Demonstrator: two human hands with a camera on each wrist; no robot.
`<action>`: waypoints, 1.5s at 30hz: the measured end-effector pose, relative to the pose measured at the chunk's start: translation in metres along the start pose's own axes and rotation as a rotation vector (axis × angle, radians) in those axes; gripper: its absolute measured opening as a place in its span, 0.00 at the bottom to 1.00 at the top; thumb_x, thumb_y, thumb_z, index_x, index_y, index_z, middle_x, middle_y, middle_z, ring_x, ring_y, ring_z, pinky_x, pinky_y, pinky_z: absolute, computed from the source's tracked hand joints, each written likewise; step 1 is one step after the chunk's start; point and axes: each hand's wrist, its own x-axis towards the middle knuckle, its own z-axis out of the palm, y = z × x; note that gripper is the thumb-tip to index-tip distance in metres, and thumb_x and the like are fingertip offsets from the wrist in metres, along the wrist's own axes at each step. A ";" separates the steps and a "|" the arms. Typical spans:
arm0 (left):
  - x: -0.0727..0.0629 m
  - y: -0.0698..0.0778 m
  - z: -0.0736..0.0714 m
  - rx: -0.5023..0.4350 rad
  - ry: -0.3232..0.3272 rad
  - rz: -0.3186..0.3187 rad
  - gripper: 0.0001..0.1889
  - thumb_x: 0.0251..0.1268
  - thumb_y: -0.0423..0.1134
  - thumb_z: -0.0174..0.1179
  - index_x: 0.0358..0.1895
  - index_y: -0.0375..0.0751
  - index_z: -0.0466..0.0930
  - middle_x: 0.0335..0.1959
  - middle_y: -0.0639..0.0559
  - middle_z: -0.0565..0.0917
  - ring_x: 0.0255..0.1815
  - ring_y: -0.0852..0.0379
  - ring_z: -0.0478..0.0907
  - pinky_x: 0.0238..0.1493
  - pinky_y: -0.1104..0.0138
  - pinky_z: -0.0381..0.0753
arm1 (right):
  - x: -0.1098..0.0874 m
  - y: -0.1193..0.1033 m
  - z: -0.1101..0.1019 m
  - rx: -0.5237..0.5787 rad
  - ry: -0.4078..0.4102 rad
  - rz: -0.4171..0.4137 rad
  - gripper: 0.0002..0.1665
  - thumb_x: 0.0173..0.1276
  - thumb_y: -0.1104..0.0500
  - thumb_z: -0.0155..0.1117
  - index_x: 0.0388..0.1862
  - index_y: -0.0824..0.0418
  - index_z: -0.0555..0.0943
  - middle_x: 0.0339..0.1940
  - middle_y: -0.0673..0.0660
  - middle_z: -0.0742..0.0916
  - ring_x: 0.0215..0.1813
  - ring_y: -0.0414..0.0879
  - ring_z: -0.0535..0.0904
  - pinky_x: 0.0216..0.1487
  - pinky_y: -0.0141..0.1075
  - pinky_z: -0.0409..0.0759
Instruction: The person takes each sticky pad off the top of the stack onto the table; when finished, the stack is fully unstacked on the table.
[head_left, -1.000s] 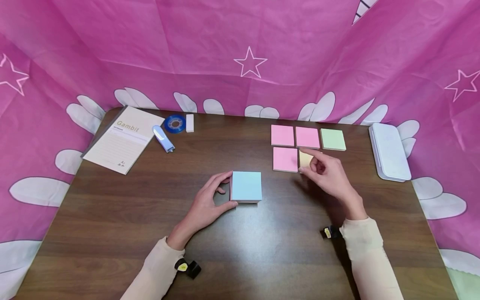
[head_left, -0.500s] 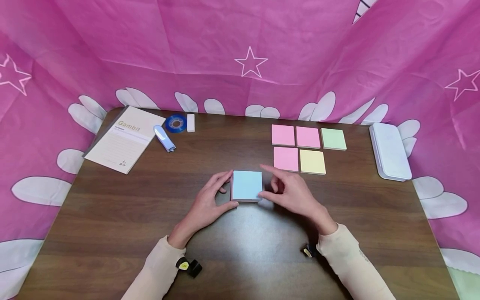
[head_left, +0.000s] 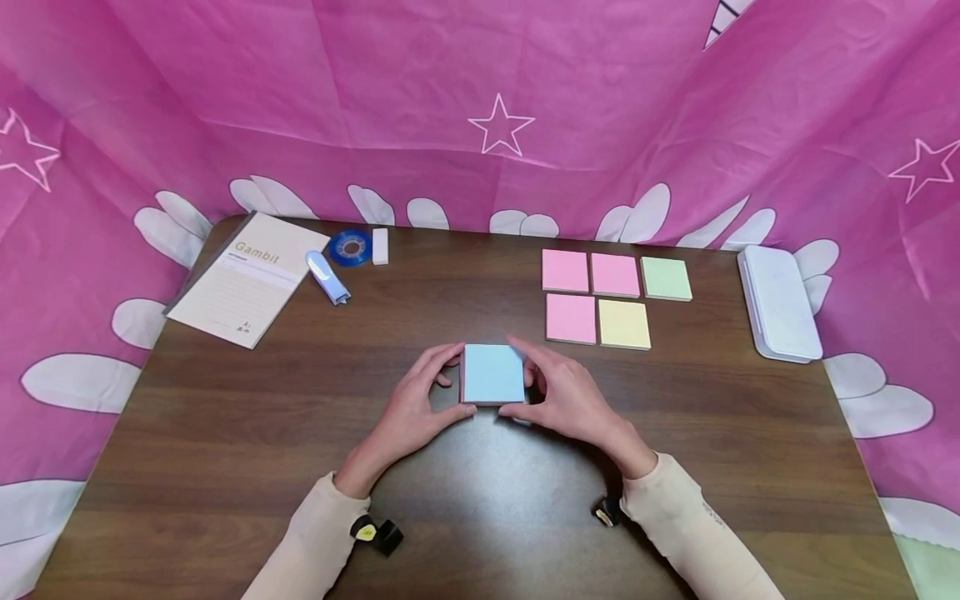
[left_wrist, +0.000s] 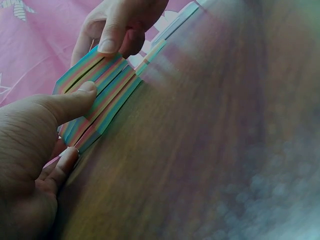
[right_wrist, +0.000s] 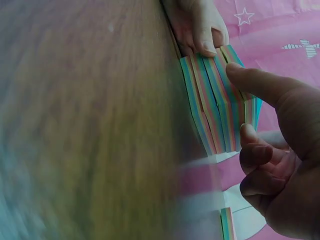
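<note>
A stack of sticky note pads [head_left: 493, 372] with a light blue top sits on the table in front of me. My left hand [head_left: 411, 408] holds its left side, thumb on the near face and fingers toward the far edge. From the right, my right hand [head_left: 576, 393] holds it the same way. Both wrist views show the striped edges of several layered pads [left_wrist: 112, 92], with the two thumbs pressing on the near face. Beyond the stack lie three pink pads [head_left: 570, 318], a yellow pad [head_left: 625, 324] and a green pad [head_left: 666, 279].
At the back left, a notebook [head_left: 247, 275] lies near a small blue-and-white stapler-like tool [head_left: 326, 275], a blue tape roll [head_left: 351, 247] and a white block [head_left: 380, 247]. A white case [head_left: 780, 302] lies at the right edge. Pink curtain [head_left: 420, 100] surrounds the table.
My right hand has come from the yellow pad to the right side of the stack and closed its thumb and fingers on it. The left hand has kept its hold.
</note>
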 end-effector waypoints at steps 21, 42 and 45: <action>-0.001 -0.001 -0.001 0.027 0.001 0.008 0.49 0.65 0.43 0.84 0.87 0.49 0.68 0.79 0.48 0.73 0.58 0.51 0.78 0.63 0.50 0.79 | 0.001 0.017 -0.016 0.174 0.008 0.038 0.50 0.53 0.56 0.94 0.74 0.61 0.80 0.37 0.52 0.81 0.33 0.43 0.73 0.37 0.34 0.73; -0.001 -0.002 0.001 0.017 0.013 0.025 0.49 0.63 0.41 0.85 0.86 0.49 0.68 0.77 0.49 0.75 0.57 0.52 0.79 0.63 0.49 0.80 | -0.061 0.109 -0.114 0.090 0.189 0.141 0.53 0.53 0.71 0.91 0.77 0.60 0.77 0.38 0.56 0.79 0.30 0.44 0.73 0.32 0.30 0.70; -0.001 -0.003 0.001 0.020 0.015 0.031 0.49 0.63 0.41 0.84 0.86 0.48 0.69 0.77 0.49 0.75 0.57 0.53 0.79 0.63 0.50 0.80 | -0.072 0.123 -0.130 0.083 0.179 0.185 0.51 0.54 0.72 0.90 0.76 0.60 0.77 0.38 0.56 0.79 0.30 0.43 0.73 0.32 0.30 0.71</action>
